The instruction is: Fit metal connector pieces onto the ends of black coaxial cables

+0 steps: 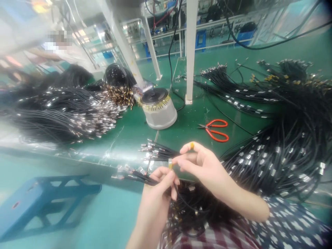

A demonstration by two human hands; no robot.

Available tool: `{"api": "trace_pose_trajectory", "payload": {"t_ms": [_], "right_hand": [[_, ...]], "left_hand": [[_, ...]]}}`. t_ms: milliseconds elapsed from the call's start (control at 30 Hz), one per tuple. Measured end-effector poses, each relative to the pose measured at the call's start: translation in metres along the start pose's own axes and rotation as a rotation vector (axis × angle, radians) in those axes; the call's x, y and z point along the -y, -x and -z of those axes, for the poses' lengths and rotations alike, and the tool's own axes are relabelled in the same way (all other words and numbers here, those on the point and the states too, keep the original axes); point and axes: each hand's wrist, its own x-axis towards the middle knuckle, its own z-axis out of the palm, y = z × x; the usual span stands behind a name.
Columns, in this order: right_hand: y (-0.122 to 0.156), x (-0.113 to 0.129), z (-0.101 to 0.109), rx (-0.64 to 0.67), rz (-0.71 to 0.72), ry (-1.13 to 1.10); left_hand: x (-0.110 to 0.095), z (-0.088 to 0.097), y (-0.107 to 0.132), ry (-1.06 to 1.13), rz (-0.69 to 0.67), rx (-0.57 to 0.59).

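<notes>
My left hand [158, 188] is closed around a thin black cable [135, 175] whose metal-tipped ends stick out to the left. My right hand [199, 165] pinches a small gold connector piece [170, 163] against the cable end just above my left fingertips, and another small gold piece [192, 145] sits between two of its raised fingertips. Both hands meet above the front edge of the green table [192, 124]. A short bunch of finished cable ends [153, 151] lies on the table right behind my hands.
A white round tub [159, 114] ringed with gold parts stands mid-table. Orange-handled scissors [216, 130] lie to its right. Big heaps of black cables [67, 110] fill the left and right [285, 152]. A blue stool [49, 204] stands lower left. A person sits far left.
</notes>
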Motion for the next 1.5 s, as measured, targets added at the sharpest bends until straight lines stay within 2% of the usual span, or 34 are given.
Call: {"api": "trace_pose_trajectory", "payload": {"t_ms": [167, 433, 567, 767, 1033, 1267, 1500], "right_hand": [[-0.003, -0.002, -0.001, -0.052, 0.070, 0.095], [-0.007, -0.005, -0.002, -0.015, 0.043, -0.034], [-0.005, -0.004, 0.000, -0.052, 0.082, 0.031], [-0.005, -0.004, -0.004, -0.001, 0.054, 0.037], [0.003, 0.000, -0.014, -0.089, 0.122, 0.131], [0.004, -0.006, -0.017, -0.076, 0.027, -0.060], [0.001, -0.010, -0.019, 0.006, -0.007, -0.271]], "left_hand": [[0.000, 0.000, -0.001, 0.010, -0.014, 0.001], [0.000, 0.001, 0.002, -0.014, -0.021, -0.011], [-0.001, 0.000, 0.003, -0.018, -0.025, -0.030], [-0.001, -0.001, 0.000, -0.032, -0.041, -0.017], [0.002, -0.001, 0.001, -0.006, -0.043, -0.048], [0.004, -0.004, 0.004, 0.052, -0.045, -0.063], [0.005, -0.003, 0.005, 0.071, -0.048, -0.031]]}}
